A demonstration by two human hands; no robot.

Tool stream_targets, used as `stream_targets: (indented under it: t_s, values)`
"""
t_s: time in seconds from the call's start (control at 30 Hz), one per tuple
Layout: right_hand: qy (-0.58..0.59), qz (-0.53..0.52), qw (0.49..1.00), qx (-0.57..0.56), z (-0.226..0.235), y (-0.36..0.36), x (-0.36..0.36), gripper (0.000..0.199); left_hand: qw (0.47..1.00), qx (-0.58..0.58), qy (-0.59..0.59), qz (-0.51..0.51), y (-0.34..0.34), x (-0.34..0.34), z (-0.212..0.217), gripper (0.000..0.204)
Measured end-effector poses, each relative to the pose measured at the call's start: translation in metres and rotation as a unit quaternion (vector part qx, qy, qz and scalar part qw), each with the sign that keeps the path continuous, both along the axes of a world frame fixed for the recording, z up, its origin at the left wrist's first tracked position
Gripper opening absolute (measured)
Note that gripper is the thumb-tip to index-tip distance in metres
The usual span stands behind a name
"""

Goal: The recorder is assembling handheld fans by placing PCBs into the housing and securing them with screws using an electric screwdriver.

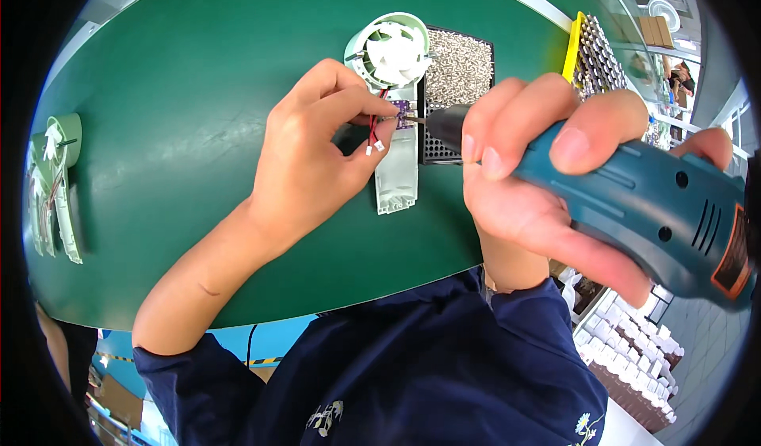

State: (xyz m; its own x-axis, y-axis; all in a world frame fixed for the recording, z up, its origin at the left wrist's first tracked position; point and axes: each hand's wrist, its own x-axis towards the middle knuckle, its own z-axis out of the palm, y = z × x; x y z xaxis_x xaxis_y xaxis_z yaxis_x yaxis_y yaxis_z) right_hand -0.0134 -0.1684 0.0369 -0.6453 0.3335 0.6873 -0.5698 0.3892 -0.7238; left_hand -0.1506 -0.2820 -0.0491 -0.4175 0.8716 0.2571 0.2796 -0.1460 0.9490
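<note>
A pale green handheld fan housing lies on the green table, its round head with white fan blades pointing away from me. A small purple circuit board sits in the upper part of its handle. Red and black wires with white connectors hang beside the board. My left hand pinches at the board's left edge; what is between the fingertips is hidden. My right hand grips a teal electric screwdriver, whose bit reaches the board from the right.
A black tray holding many small screws stands right of the fan. More pale green fan parts with wires lie at the far left. A yellow-edged rack of parts is at the back right, and stacked white pieces stand below right.
</note>
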Motion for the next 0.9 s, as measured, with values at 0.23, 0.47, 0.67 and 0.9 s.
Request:
stream_targets:
  t_s: [0.23, 0.47, 0.67, 0.9]
  values:
    - [0.018, 0.019, 0.995, -0.093, -0.018, -0.004, -0.007, 0.091, 0.995, 0.015, 0.095, 0.013, -0.009, -0.004, 0.009, 0.020]
    - [0.076, -0.221, 0.961, -0.149, -0.024, -0.010, 0.005, 0.107, 0.999, 0.029, -0.004, -0.036, -0.016, 0.014, 0.000, 0.010]
    - [-0.012, -0.266, 0.920, -0.288, 0.001, 0.008, 0.061, 0.068, 0.996, 0.058, 0.057, -0.034, -0.026, 0.016, -0.005, 0.012]
    - [-0.373, -0.404, 0.810, -0.205, -0.050, 0.024, 0.130, 0.075, 0.996, 0.026, 0.069, -0.046, -0.024, -0.008, 0.002, 0.025]
